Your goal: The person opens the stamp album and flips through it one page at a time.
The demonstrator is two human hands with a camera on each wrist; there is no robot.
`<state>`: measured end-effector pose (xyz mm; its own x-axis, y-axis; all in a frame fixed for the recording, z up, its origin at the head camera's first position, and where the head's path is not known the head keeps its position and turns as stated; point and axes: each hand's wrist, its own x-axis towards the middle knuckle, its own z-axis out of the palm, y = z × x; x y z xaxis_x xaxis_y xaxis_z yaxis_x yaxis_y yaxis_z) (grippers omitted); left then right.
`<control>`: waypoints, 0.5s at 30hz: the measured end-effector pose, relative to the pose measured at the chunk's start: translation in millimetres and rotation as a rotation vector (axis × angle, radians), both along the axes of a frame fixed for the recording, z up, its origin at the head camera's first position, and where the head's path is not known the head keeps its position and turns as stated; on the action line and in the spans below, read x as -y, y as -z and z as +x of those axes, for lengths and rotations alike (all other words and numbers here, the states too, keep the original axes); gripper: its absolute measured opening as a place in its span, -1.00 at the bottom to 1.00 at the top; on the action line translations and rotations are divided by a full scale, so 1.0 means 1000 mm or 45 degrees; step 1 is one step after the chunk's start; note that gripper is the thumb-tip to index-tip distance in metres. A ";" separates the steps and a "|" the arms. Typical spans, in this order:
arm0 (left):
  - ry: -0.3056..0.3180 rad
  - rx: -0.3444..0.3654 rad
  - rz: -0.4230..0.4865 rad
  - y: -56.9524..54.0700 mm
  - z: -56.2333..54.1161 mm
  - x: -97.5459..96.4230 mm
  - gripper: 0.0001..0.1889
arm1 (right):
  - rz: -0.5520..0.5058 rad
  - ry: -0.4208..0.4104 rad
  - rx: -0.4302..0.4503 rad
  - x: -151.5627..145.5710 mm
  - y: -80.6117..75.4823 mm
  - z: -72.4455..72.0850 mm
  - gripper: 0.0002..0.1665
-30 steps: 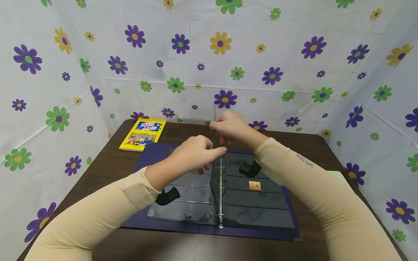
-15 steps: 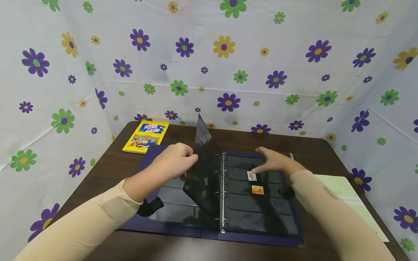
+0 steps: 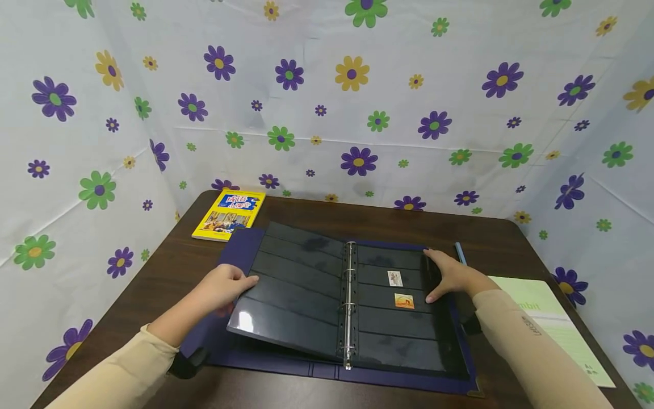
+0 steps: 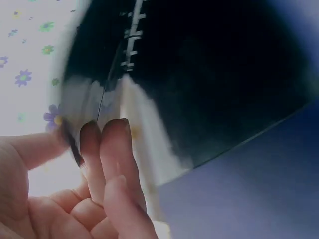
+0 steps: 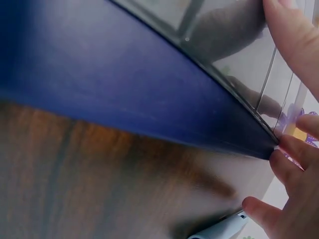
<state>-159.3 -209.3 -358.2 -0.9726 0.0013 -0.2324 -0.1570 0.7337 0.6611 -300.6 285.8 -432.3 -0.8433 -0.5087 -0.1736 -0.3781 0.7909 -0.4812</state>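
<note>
A purple ring binder (image 3: 286, 368), a stamp album, lies spread on the table with its metal rings (image 3: 349, 307) in the middle. My left hand (image 3: 223, 288) pinches the outer edge of a black pocket page (image 3: 301, 284), which is tilted a little above the left cover. In the left wrist view the thumb and fingers (image 4: 115, 159) sit on either side of that page. Two small stamps, a whitish one (image 3: 395, 278) and an orange one (image 3: 404, 301), show on the right page (image 3: 393, 326). My right hand (image 3: 453, 276) rests at that page's outer edge, fingers spread.
A yellow book (image 3: 227, 216) lies at the back left, close to the binder's corner. On the right is a pale green notebook (image 3: 554, 326), partly under my right sleeve. A light blue stick-like object (image 3: 460, 253) lies behind my right hand.
My left hand has turned the page over from upright to the left, nearly flat. My right hand, first up above the rings, has come down to the right page's outer edge.
</note>
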 end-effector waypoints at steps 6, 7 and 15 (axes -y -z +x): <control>-0.028 0.037 -0.102 0.033 0.013 0.005 -0.45 | 0.033 0.047 0.041 0.003 0.001 0.001 0.56; -0.015 0.034 -0.131 0.037 0.015 0.005 -0.45 | 0.038 0.054 0.051 0.003 0.001 0.001 0.56; 0.155 -0.258 -0.482 0.058 0.024 -0.010 -0.06 | 0.095 0.110 0.083 0.003 0.002 0.000 0.56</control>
